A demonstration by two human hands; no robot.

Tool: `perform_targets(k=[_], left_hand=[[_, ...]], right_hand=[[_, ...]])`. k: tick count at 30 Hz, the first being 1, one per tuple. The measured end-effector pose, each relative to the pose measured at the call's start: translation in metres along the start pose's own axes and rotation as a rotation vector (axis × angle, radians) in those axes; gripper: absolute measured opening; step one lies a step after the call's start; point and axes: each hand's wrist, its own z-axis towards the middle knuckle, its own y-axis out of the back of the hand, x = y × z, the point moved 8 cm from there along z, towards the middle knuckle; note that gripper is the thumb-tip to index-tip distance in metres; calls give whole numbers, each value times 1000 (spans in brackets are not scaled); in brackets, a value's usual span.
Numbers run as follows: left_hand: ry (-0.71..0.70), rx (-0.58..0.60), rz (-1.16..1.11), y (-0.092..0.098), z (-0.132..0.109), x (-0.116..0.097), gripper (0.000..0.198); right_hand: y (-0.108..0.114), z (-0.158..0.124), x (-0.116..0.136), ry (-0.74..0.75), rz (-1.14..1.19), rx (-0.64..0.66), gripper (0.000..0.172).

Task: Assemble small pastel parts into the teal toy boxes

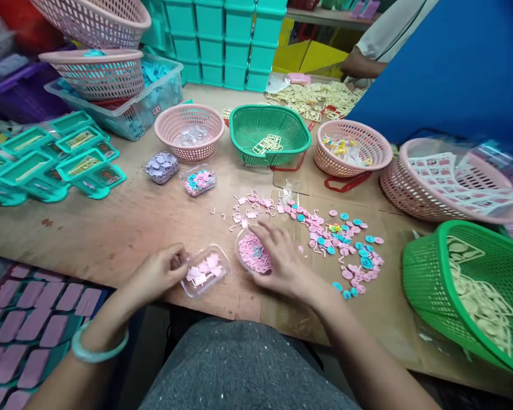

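My left hand [166, 272] pinches the left edge of a clear plastic box [227, 272] at the table's front. Flat pink pieces [205, 269] lie inside that box. Just to its right, my right hand [277, 256] is wrapped round a round clear container [240, 250] full of small pink bits with a few blue ones. Pink hook-shaped pieces [252, 214] are scattered behind this container. Pink and blue button-like discs [350, 245] spread over the cardboard to the right, with a small yellow cluster [335, 228] among them.
Behind stand a pink basket [162, 134], a green basket [239, 139] and another pink basket [325, 156]. A large green basket [423, 285] stands at the right edge. Teal trays [38, 171] are at left. A co-worker's arm [361, 64] shows at the back.
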Motion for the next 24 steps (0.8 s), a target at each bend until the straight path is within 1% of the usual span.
perform_targets(k=[2,4,6,7,8,9,10,11,12,13,14,15,16,17,19,21,22,24], left_hand=[[38,-142,87,28,2,16,21],[97,-270,153,52,3,31,23],[143,-391,181,71,1,39,21],[125,-470,185,78,-1,36,20],[72,-563,183,84,-3,26,19],[-13,-656,176,86,-7,12,20],[-115,-724,159,85,-8,-6,22],[-222,-753,129,78,-7,-26,22],[-310,-714,87,66,-1,-44,18],[-376,-612,33,49,11,-60,15],[-420,-498,-35,31,26,-74,14],[-435,-393,-89,14,41,-83,12],[-404,-325,-126,0,56,-86,12],[-350,-249,-134,-13,70,-84,12],[-235,-103,-87,-34,92,-73,13],[-166,29,-19,-48,102,-61,10],[-153,65,10,-51,104,-56,7],[-155,70,61,-53,105,-53,5]], right_hand=[[-19,0,13,-3,78,50,97],[-28,0,22,-3,166,92,103],[-26,4,25,17,276,112,109],[-21,8,22,27,335,98,105],[-13,14,16,28,383,54,92],[-3,23,6,15,410,-10,73],[6,32,-5,-9,406,-77,51],[13,43,-16,-35,370,-130,33],[15,55,-26,-56,310,-158,22],[14,68,-33,-66,238,-158,17],[9,79,-37,-64,166,-131,15],[2,90,-38,-56,100,-92,14],[-5,97,-38,-45,44,-56,13],[-12,102,-38,-36,-4,-22,12],[-21,102,-37,-33,-71,22,12],[-22,95,-39,-36,-92,24,14],[-20,90,-40,-36,-80,14,15],[-12,80,-46,-50,-1,-41,17]])
